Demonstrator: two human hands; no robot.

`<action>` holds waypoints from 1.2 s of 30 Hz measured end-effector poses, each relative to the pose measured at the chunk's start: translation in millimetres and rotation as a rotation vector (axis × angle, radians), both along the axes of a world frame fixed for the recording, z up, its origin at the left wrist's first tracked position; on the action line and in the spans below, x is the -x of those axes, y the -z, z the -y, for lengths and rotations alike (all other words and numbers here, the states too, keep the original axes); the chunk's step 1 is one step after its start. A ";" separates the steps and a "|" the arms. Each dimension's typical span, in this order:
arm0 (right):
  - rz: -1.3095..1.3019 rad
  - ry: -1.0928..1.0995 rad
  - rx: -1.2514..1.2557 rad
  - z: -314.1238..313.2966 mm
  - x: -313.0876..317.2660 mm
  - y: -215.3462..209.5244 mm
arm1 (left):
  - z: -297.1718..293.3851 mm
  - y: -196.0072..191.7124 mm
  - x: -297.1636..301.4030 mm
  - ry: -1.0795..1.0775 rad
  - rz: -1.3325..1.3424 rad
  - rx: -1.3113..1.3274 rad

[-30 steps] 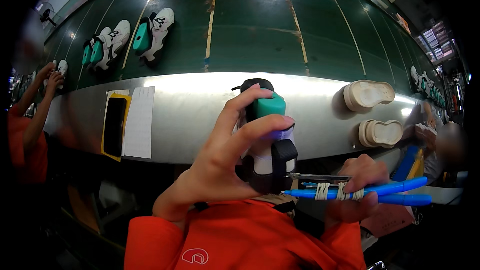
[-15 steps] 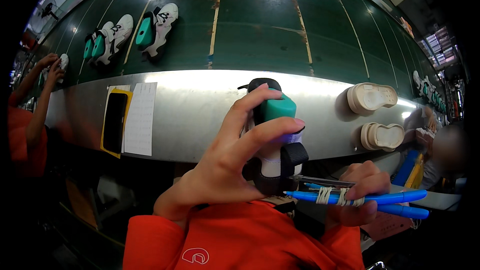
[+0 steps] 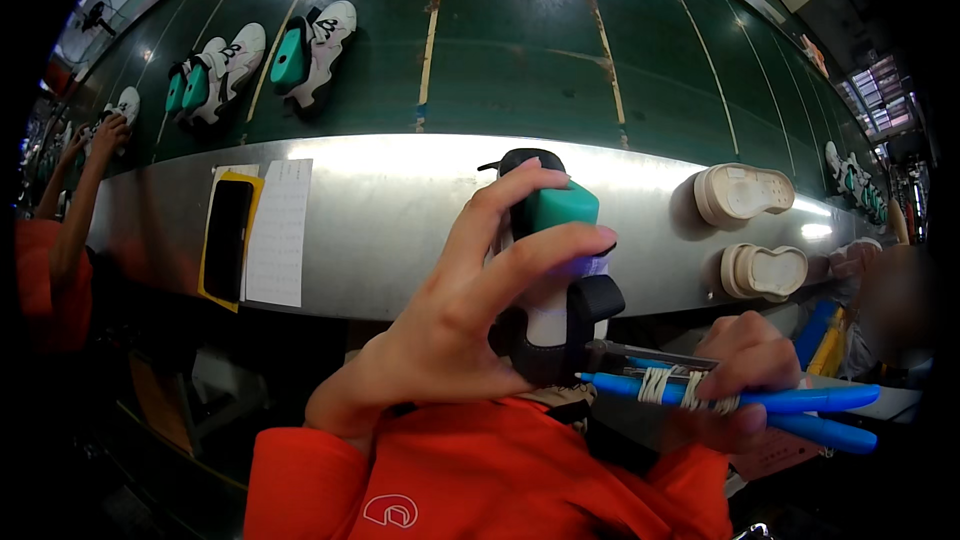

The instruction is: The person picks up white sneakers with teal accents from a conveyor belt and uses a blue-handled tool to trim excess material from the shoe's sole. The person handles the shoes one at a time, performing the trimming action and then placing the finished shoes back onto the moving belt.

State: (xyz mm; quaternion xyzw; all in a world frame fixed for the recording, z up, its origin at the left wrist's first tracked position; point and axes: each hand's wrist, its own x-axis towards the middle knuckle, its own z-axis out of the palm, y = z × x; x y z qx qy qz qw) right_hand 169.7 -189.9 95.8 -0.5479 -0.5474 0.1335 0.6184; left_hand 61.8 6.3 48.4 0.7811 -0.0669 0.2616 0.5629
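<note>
That shoe (image 3: 547, 332) over the near edge of the metal bench (image 3: 380, 210) looks soft-skinned but stiffened by its green last (image 3: 565, 206), best held, I'd say, around that last, where the left hand (image 3: 465, 300) clasps it, while the right hand (image 3: 755, 355) pinches banded blue pens (image 3: 810, 399).

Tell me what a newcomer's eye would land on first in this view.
Probably the shoe with a teal block at its opening, in the left hand at centre. Next, the bright blue pens bound with pale bands in the right hand, lower right. Beyond, white shoes sit on the dark green surface, upper left.
</note>
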 end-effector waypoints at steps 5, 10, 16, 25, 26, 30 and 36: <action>0.136 0.050 0.069 -15.2 -3.8 -20.0 | -0.7 -9.5 -3.0 -0.029 -0.021 -0.008; 0.266 0.032 0.103 -22.4 -10.0 -27.4 | -4.6 -8.0 -7.2 -0.050 -0.021 0.000; 0.418 -0.002 0.136 -21.8 -10.6 -35.9 | -6.0 -10.9 -12.9 -0.047 -0.011 0.005; 0.029 0.135 -0.212 -2.4 -23.8 -17.1 | -3.1 -10.7 -8.5 -0.013 -0.027 0.047; -0.109 0.342 -0.391 2.7 -20.1 -3.4 | -1.4 -7.7 -7.3 -0.009 -0.003 0.008; -0.617 1.035 -0.411 9.9 -31.3 36.4 | 11.7 38.2 9.7 0.035 0.135 -0.297; -0.915 0.902 -0.196 48.3 -23.7 119.4 | 24.4 132.5 5.4 0.096 0.315 -0.883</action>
